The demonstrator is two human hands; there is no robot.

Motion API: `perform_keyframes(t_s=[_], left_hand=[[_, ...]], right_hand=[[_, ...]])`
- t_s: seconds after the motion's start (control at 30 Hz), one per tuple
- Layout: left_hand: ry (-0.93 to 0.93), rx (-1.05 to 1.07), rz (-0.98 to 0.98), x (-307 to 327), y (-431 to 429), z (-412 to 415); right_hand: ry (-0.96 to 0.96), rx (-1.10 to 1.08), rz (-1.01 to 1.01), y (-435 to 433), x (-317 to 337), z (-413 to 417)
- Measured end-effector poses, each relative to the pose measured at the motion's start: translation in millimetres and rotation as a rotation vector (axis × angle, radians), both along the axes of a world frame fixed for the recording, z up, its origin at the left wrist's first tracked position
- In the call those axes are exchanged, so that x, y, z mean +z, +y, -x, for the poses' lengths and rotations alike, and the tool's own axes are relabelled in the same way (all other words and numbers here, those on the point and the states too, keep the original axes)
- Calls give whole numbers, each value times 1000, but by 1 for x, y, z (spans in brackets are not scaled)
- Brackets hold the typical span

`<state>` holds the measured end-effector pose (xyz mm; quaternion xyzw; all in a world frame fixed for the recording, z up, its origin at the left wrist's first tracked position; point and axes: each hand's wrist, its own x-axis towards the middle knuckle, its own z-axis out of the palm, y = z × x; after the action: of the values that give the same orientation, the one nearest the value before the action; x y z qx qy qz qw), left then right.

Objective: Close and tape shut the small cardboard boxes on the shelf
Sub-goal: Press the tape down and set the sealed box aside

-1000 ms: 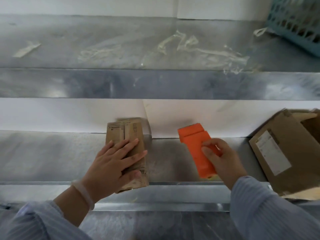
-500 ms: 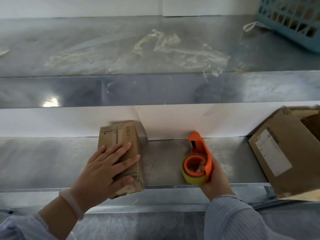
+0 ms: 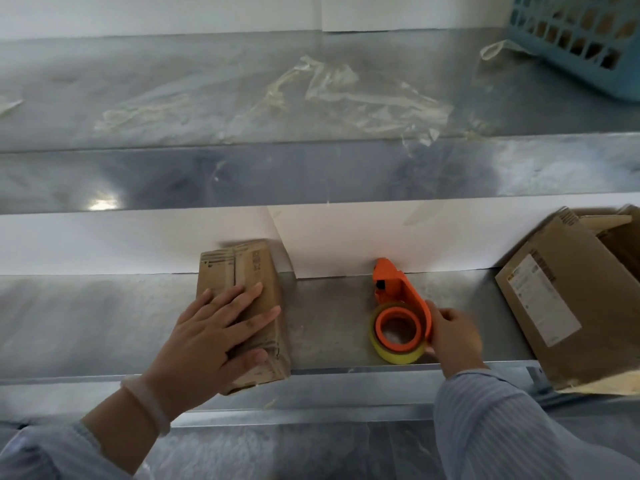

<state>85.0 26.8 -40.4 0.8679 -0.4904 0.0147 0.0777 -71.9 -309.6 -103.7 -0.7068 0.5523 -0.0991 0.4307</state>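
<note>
On the metal shelf point(image 3: 329, 323), the left hand point(image 3: 211, 337) is pressing flat-fingered on the small box point(image 3: 256, 271); the right hand point(image 3: 453, 336) is gripping the tape dispenser point(image 3: 398, 299).

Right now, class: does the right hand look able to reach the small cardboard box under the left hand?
Probably yes. The right hand grips the orange tape dispenser on the same shelf; only bare metal lies between it and the small cardboard box under the left hand.
</note>
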Motion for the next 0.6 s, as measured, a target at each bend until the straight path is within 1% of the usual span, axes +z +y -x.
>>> perform_keyframes(t_s=[0.03, 0.13, 0.2, 0.27, 0.3, 0.33, 0.37, 0.4, 0.43, 0.47, 0.53, 0.57, 0.6], left_hand=[[-6, -3, 0, 0, 0, 0], [3, -10, 39, 0, -1, 1], [51, 2, 94, 1, -1, 3], [102, 7, 189, 4, -1, 4], [171, 13, 249, 6, 0, 5], [287, 26, 329, 8, 0, 5], [442, 50, 446, 9, 0, 6], [579, 92, 578, 10, 0, 7], [659, 164, 700, 11, -1, 9], [679, 253, 801, 12, -1, 11], [562, 421, 889, 13, -2, 15], [514, 494, 912, 13, -2, 17], [526, 566, 950, 11, -1, 19]], right_hand=[[27, 48, 34, -4, 4, 1], [85, 115, 41, -11, 13, 3], [38, 102, 35, -9, 19, 5], [-69, 29, 129, 0, 30, 7], [-150, -4, 230, 8, 36, 8], [-234, 2, 336, 18, 42, 8], [-305, 39, 410, 30, 52, 5], [-350, 105, 442, 45, 61, 0], [-380, 192, 435, 59, 65, -6], [-397, 275, 365, 75, 68, -13], [-387, 445, 74, 105, 65, -26], [-340, 541, -62, 118, 60, -32], [-277, 618, -150, 130, 55, -35]])
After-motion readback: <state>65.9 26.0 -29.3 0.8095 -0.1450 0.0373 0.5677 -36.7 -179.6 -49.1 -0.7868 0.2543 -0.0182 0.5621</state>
